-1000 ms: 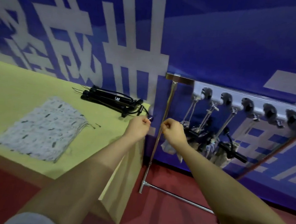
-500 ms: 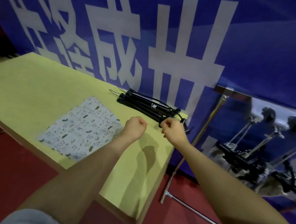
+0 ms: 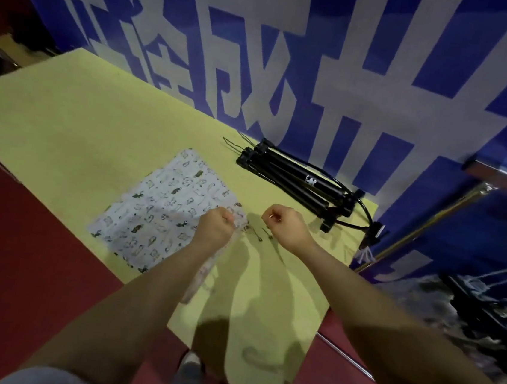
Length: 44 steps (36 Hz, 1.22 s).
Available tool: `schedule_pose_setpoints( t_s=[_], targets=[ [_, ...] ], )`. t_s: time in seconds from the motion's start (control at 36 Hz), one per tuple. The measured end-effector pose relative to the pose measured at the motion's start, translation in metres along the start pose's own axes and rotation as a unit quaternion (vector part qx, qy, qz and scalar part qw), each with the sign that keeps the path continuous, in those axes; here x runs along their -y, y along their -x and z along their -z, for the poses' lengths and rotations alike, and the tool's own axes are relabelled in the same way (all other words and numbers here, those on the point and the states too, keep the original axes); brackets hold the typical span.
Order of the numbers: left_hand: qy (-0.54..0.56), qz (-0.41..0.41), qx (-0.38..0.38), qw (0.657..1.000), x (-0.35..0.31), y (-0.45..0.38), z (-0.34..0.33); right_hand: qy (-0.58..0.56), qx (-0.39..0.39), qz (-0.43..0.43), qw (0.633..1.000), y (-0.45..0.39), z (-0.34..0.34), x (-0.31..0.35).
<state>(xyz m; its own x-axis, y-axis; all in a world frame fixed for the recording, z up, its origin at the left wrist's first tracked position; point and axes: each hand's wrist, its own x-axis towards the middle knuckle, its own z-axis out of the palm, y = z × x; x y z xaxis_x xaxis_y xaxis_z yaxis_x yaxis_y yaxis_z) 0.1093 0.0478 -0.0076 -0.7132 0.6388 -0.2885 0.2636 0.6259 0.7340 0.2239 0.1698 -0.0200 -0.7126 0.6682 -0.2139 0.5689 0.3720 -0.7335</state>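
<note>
My left hand (image 3: 215, 228) is a fist over the yellow table (image 3: 65, 128). It grips a pale, thin cloth (image 3: 203, 274) that hangs blurred down beside my forearm. My right hand (image 3: 286, 226) is also curled into a fist, a hand's width to the right. A small pale sliver shows at its fingers, and I cannot tell what it holds. A patterned white cloth (image 3: 162, 210) lies flat on the table just left of my left hand. A few small dark bits (image 3: 258, 236) lie on the table between my hands.
A folded black tripod (image 3: 297, 184) with a cable lies at the table's back right, against the blue banner wall (image 3: 448, 56). Right of the table stands a metal rack (image 3: 424, 222) with dark hanging items (image 3: 478, 306). The floor (image 3: 21, 245) is red, and a shoe (image 3: 189, 369) shows below.
The view swung left from the rack to the table. Both fists moved from beside the rack pole to above the table, near the patterned cloth's right corner. A pale cloth now shows hanging from my left hand.
</note>
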Motion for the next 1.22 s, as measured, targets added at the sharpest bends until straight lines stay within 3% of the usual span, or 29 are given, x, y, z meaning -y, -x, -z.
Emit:
schedule_pose_setpoints(
  t_s=[0.11, 0.19, 0.31, 0.39, 0.5, 0.72, 0.83, 0.94, 1.06, 1.22],
  targets=[
    [0.02, 0.023, 0.047, 0.998, 0.018, -0.028, 0.008, 0.038, 0.031, -0.007, 0.999, -0.022, -0.026, 0.005],
    [-0.035, 0.027, 0.094, 0.995, 0.03, -0.041, 0.011, 0.077, 0.046, -0.017, 0.996, -0.035, -0.04, 0.009],
    [-0.126, -0.031, 0.137, 0.982, 0.045, -0.054, 0.015, 0.159, 0.086, 0.002, 0.983, -0.049, -0.063, 0.007],
    [-0.167, -0.063, 0.17, 0.969, 0.053, -0.062, 0.014, 0.185, 0.064, 0.002, 0.981, -0.053, -0.077, 0.009],
    [-0.193, -0.09, 0.187, 0.959, 0.056, -0.066, 0.012, 0.152, -0.018, -0.007, 0.988, -0.053, -0.087, 0.013],
    [-0.224, -0.145, 0.128, 0.955, 0.048, -0.073, 0.026, 0.072, -0.078, -0.016, 0.994, -0.059, -0.084, 0.03],
    [-0.214, -0.227, 0.122, 0.942, 0.04, -0.074, 0.041, -0.027, -0.116, -0.01, 0.993, -0.059, -0.074, 0.037],
    [-0.245, -0.316, 0.164, 0.902, 0.032, -0.071, 0.049, -0.057, -0.145, 0.003, 0.988, -0.062, -0.062, 0.044],
    [-0.305, -0.302, 0.174, 0.886, 0.024, -0.073, 0.048, -0.088, -0.153, 0.009, 0.984, -0.065, -0.05, 0.046],
    [-0.256, -0.252, 0.188, 0.914, 0.006, -0.073, 0.05, -0.07, -0.147, -0.055, 0.985, -0.056, -0.04, 0.019]
  ],
)
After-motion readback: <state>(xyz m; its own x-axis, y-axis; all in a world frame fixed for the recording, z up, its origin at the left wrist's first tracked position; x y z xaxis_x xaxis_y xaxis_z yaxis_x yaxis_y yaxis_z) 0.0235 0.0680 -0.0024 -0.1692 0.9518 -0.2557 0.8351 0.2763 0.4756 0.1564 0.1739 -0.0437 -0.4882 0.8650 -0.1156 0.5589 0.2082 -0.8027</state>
